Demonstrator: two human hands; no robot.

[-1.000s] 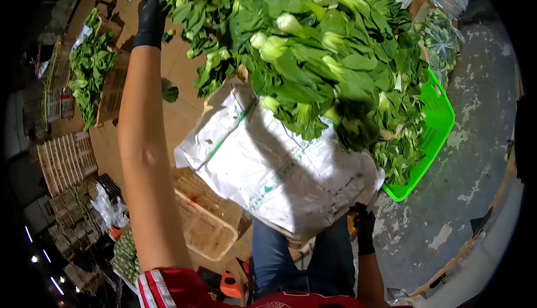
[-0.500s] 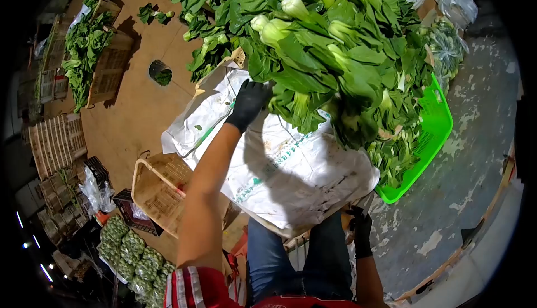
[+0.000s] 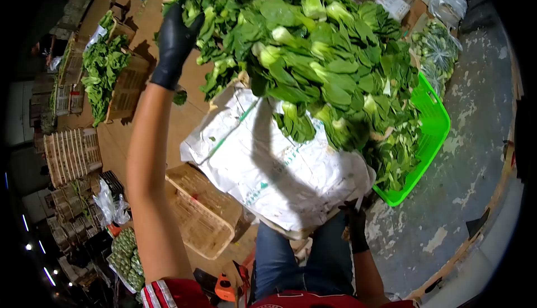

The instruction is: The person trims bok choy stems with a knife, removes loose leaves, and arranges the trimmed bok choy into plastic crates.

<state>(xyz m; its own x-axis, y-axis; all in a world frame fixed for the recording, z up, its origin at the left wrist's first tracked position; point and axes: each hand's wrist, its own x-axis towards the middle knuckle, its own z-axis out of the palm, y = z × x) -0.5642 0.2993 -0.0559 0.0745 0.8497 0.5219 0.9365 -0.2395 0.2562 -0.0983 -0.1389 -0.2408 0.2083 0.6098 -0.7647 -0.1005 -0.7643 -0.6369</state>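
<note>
A large heap of bok choy [image 3: 313, 56] lies over the far side of a white printed sack [image 3: 268, 157] in front of me. My left hand [image 3: 178, 42], in a black glove, reaches to the heap's far left edge with thumb and fingers apart. It is beside the leaves and holds nothing I can see. My right hand [image 3: 356, 227], also gloved in black, is low by my right knee at the sack's near edge. Its fingers are closed round what looks like a knife [image 3: 359, 201], of which only a narrow pale blade shows.
A bright green basket [image 3: 433, 123] with loose leaves stands at the right. An empty tan crate [image 3: 204, 213] is at the left of the sack. Crates of greens [image 3: 106, 73] stand further left. Bagged vegetables [image 3: 433, 56] lie at the far right. An orange-handled tool [image 3: 225, 288] is near my legs.
My left hand has moved from the sack's middle up and left to the far edge of the heap, its fingers spreading. My right hand stays by the knee. The view has shifted slightly.
</note>
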